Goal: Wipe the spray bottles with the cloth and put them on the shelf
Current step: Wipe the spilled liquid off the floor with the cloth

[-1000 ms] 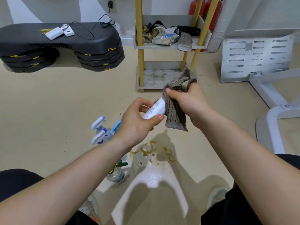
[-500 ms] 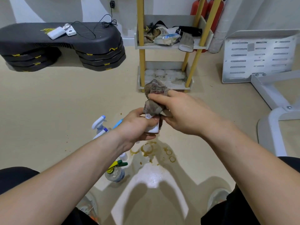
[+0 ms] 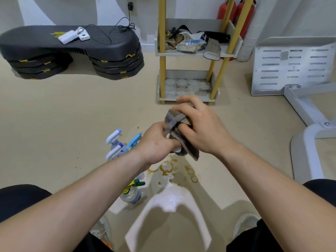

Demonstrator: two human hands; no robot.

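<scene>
My left hand point(image 3: 156, 142) grips a spray bottle point(image 3: 177, 149); only a small white bit of it shows under my fingers. My right hand point(image 3: 203, 130) holds the brown cloth point(image 3: 174, 120) bunched over the bottle's top, thumb tucked into the folds. Both hang above the floor point(image 3: 54, 124), over a patch of brownish ring stains point(image 3: 169, 168). Straight ahead stands the shelf point(image 3: 185, 99) on yellow posts. Its bottom tier shows pale round marks behind a low front lip, and its upper tier point(image 3: 192, 54) is crowded with rags and packets. A stretch of floor lies between my hands and that lip. Just beside my left wrist, other spray bottles point(image 3: 116, 142) stand on the floor, and a green-trigger bottle point(image 3: 131, 191) stands under my forearm. A white slotted panel point(image 3: 291, 60) bounds the right side, and a black step platform point(image 3: 72, 44) sits well off to the far left.
</scene>
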